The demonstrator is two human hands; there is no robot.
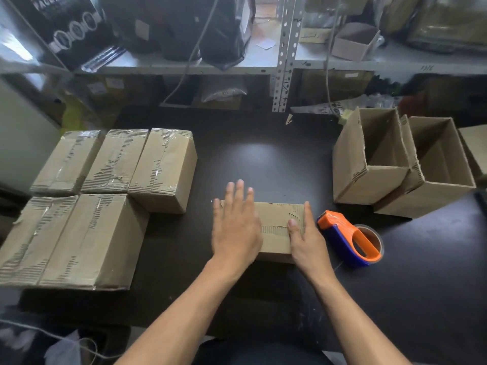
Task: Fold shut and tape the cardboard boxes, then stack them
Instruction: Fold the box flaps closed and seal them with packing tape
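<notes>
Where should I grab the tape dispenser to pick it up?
Probably by the orange loop handle of the tape dispenser, coming from above with the right hand: the handle faces up and arches open for fingers, and it lies just right of that hand.

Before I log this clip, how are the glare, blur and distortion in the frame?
In the head view, a bright glare patch sits on the dark table; the taped boxes show small shiny highlights; the shelf at the top is soft and its lines bend from the wide-angle lens; both hands, left hand and right hand, and the tape dispenser are sharp.
</notes>
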